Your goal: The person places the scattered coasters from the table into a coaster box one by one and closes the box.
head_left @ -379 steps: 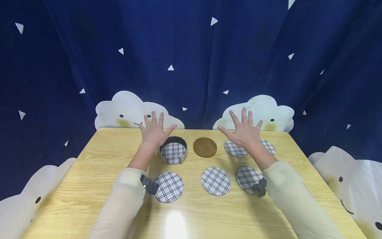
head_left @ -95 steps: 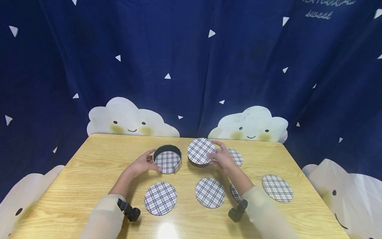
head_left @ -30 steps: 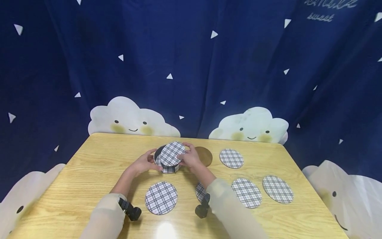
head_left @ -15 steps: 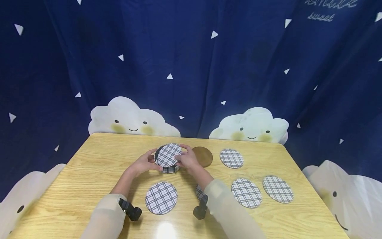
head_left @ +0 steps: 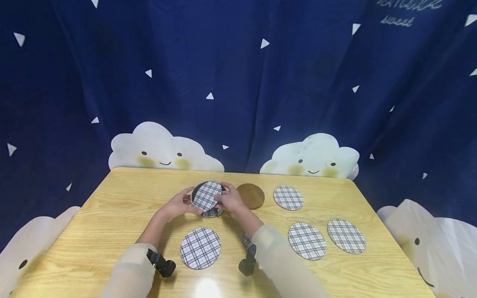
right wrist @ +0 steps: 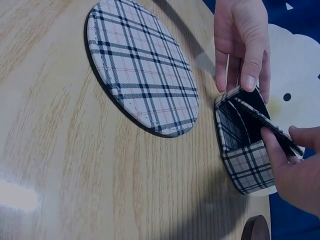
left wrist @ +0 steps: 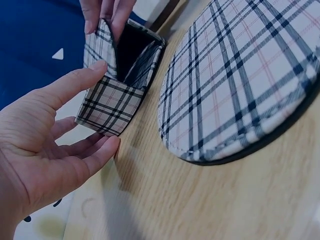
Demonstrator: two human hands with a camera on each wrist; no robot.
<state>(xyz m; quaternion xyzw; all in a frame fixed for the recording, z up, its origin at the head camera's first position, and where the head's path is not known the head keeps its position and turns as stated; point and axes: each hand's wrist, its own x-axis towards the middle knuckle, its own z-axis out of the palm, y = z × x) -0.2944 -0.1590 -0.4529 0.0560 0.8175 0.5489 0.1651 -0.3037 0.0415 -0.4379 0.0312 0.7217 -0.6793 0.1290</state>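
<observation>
Holder (head_left: 212, 213) (round plaid box, open top) sits on the far part of the table (head_left: 93, 231), just left of the brown disc (head_left: 251, 196). Left hand (head_left: 181, 204) curls lightly round its left side, thumb at the rim — prob. steadying, not squeezing. Right hand (head_left: 231, 199) pinches a plaid coaster (head_left: 206, 195) by its right edge, thumb on top, fingers under, gap only as wide as the coaster is thick. Coaster's tilted over the holder's mouth, partly inside it by the look of the wrist views.

Handling: coaster looks light, thin, stiff — holds flat w/ no sag. Smooth-ish cover, so it might slide a bit in a loose pinch; not fragile, tho the edge could scuff. Best hold = opp. edge from the wall it meets, thumb over/fingers under. Holder prob. light too, walls firm; might skid if pushed, so best cupped low from outside, thumb clear of the opening.

Hard to see: holder floor's mostly covered, so can't tell what's at the bottom, or if the coaster touches the inner wall. Another coaster (head_left: 246, 240) is mostly hidden by the right sleeve (head_left: 285, 265). Left wrist view cuts off most of the right hand; right wrist view crops what's prob. the brown disc.
</observation>
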